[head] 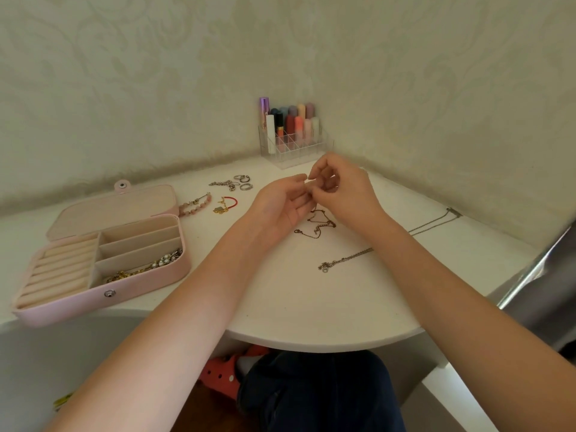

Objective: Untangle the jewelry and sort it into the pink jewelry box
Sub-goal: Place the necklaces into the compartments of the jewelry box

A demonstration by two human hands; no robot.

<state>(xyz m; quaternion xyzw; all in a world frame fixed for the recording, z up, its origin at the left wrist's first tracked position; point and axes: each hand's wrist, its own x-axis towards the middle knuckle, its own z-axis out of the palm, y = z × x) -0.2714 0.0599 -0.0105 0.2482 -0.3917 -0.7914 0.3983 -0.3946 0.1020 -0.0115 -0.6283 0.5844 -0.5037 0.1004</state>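
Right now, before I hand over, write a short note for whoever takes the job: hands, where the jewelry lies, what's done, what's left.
Left hand and right hand pinch a thin tangled chain whose rest trails on the table.
Pink jewelry box lies open at left; only its near compartment holds pieces.
Left to sort: pink bead bracelet, red cord bracelet, silver bracelet, rings, silver chain, long chain at right.

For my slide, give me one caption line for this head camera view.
Both hands work a fine tangled chain above the white table, open pink jewelry box at left.
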